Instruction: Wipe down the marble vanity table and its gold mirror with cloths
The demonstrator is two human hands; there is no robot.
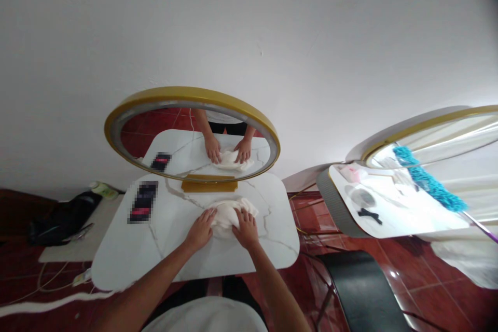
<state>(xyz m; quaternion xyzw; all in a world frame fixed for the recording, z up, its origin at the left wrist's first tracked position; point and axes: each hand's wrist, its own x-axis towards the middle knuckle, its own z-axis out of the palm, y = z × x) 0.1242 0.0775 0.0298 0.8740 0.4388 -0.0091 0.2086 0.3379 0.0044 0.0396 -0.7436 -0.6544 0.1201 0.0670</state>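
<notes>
A crumpled white cloth lies on the white marble-look tabletop, in front of a round gold-rimmed mirror. My left hand presses flat on the cloth's left side. My right hand grips a bunch of the cloth on its right side. The mirror reflects both hands and the cloth. A dark blurred phone-like object lies on the table's left part, apart from my hands.
A second table with another gold-rimmed mirror, a teal duster and small items stands at the right. A black chair sits between the tables. A dark bag and cables lie on the red tiled floor at left.
</notes>
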